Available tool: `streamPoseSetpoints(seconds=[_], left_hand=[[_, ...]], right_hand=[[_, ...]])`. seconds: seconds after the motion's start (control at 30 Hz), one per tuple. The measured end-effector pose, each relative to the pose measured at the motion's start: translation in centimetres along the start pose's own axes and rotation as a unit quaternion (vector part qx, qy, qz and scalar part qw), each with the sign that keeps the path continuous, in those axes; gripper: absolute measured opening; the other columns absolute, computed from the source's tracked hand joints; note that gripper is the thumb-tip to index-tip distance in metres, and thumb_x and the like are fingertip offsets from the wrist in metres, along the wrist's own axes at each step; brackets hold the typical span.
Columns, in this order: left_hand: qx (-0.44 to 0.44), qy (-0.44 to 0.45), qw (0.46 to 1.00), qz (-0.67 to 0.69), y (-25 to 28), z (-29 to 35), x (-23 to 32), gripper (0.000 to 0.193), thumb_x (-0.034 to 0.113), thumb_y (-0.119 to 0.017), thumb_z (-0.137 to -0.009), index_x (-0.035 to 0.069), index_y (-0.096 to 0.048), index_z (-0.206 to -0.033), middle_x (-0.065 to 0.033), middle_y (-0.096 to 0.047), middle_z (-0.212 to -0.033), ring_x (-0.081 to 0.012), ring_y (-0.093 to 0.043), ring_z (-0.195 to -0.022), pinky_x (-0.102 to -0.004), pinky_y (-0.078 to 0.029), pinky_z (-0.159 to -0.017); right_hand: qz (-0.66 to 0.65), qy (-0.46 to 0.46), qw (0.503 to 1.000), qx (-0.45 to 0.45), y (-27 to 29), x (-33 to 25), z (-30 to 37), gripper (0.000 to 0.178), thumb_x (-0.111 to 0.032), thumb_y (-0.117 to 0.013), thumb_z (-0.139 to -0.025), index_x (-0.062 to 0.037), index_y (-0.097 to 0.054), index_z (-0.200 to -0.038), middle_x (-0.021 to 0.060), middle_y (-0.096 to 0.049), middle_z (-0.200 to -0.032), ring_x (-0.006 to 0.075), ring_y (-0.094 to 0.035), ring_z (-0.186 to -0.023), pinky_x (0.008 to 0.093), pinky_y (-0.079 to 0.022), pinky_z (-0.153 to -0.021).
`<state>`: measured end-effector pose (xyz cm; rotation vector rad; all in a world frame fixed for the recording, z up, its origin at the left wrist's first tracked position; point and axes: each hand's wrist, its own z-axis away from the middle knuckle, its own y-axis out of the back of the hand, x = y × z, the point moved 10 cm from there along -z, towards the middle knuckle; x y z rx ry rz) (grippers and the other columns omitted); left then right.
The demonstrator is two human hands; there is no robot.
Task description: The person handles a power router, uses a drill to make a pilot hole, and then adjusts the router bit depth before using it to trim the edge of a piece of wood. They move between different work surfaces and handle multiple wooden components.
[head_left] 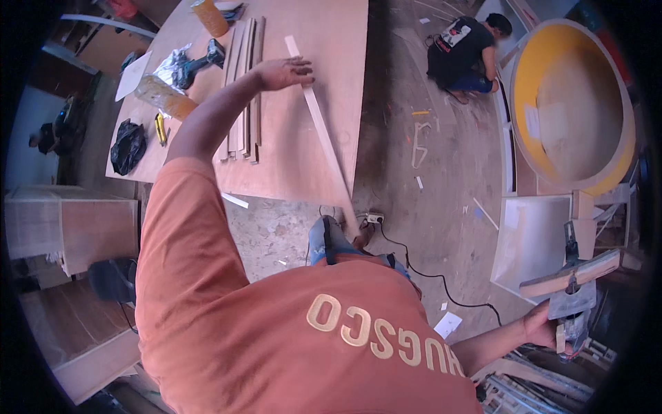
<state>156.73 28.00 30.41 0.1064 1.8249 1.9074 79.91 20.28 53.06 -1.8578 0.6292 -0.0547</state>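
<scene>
My left hand [286, 74] reaches over the plywood-topped table [324, 27], palm down. Its fingers lie stretched out across a long, thin strip of wood [318, 117]. The strip slants past the table's near edge toward my body, where its near end overhangs. Off to the lower right, my right hand [541, 326] is against a clear plastic item [572, 303] whose kind I cannot make out; the fingers are hidden. Just above it is a curved wooden piece [572, 274] with a black clamp [571, 241] on it.
Several wood strips [241, 83], a cordless drill [200, 63], a yellow cutter [161, 129], a black plastic bag [128, 147] and bottles [165, 96] lie on the table. A person [463, 55] crouches beside a large yellow-lined ring [524, 76]. A black cable [441, 277] crosses the floor.
</scene>
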Motion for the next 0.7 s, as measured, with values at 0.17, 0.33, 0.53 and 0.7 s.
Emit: streamPoseSetpoints(seconds=[0.17, 0.33, 0.53, 0.7], left_hand=[[-0.076, 0.134, 0.987, 0.044, -7.4, -3.7, -2.3, 0.051, 0.007, -0.047, -0.09, 0.019, -0.043, -0.14, -0.0101, -0.04, -0.151, -0.0305, -0.035, -0.141, -0.0417, -0.035, -0.115], [0.188, 0.396, 0.871, 0.221, -3.8, -2.4, 3.3, 0.046, 0.006, -0.049, -0.09, 0.011, -0.048, -0.136, -0.0179, -0.051, -0.134, -0.0346, -0.051, -0.12, -0.0451, -0.044, -0.1], [0.217, 0.562, 0.746, 0.283, -2.9, 1.4, 17.3, 0.058, 0.024, -0.063, -0.083, -0.006, -0.045, -0.13, -0.031, -0.05, -0.117, -0.0441, -0.051, -0.106, -0.0511, -0.042, -0.092], [0.254, 0.557, 0.669, 0.422, -4.5, 1.4, 17.1, 0.044, 0.001, -0.043, -0.09, -0.002, -0.045, -0.134, -0.0259, -0.043, -0.131, -0.0424, -0.042, -0.121, -0.0484, -0.038, -0.103]], right_hand=[[0.061, -0.025, 0.998, 0.018, 1.1, -2.4, 2.3, 0.108, -0.022, -0.091, -0.047, 0.0015, -0.04, -0.139, 0.0181, -0.036, -0.15, 0.0371, -0.029, -0.141, 0.0593, -0.015, -0.119], [0.192, 0.122, 0.973, 0.041, -5.0, -1.4, 8.1, 0.109, -0.028, -0.093, -0.046, 0.0066, -0.041, -0.136, 0.0226, -0.036, -0.149, 0.0387, -0.026, -0.143, 0.062, -0.015, -0.118], [0.037, 0.072, 0.996, -0.035, -12.0, 1.7, 10.1, 0.088, -0.037, -0.082, -0.062, 0.0045, -0.048, -0.132, 0.024, -0.038, -0.148, 0.0419, -0.03, -0.14, 0.0616, -0.015, -0.117], [0.362, 0.23, 0.903, -0.03, -23.4, 5.3, 16.8, 0.08, -0.054, -0.064, -0.077, -0.0067, -0.047, -0.139, 0.0115, -0.027, -0.158, 0.0404, -0.013, -0.146, 0.0682, -0.002, -0.113]])
